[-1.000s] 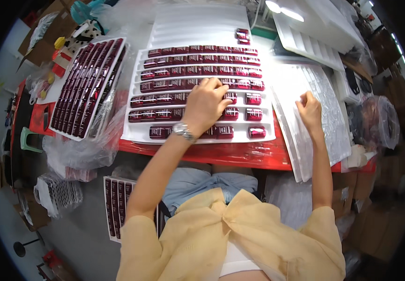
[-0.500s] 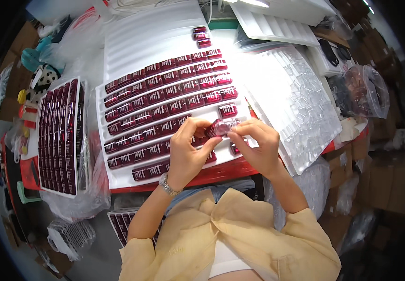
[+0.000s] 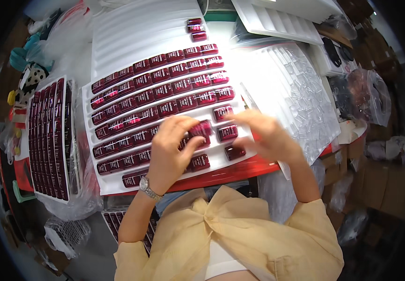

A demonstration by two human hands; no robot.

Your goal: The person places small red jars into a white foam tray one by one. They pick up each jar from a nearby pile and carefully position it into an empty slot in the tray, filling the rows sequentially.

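Observation:
My left hand (image 3: 172, 145), with a watch on its wrist, is closed on a small dark red container (image 3: 202, 128), glossy and with white print. It holds the container over the right part of a white ridged tray (image 3: 254, 157), among rows of similar containers (image 3: 167, 107). My right hand (image 3: 268, 136), blurred by motion, has its thumb and fingers apart and nothing visible between them. Close to its fingertips, three red containers stand apart from the rows: an upper one (image 3: 223, 112), a middle one (image 3: 227, 132) and a lower, darker one (image 3: 234, 151).
Many small clear plastic pieces (image 3: 300, 103) lie on a white sheet at the right. Three red containers (image 3: 196, 29) sit on another white tray (image 3: 141, 37) at the back. A filled tray (image 3: 48, 140) stands at the left. A plastic bag (image 3: 368, 96) lies far right.
My hands have moved apart: the right one has let go of the clear piece and shifted right. The left still holds a red container, now slightly further left. The view has shifted a little.

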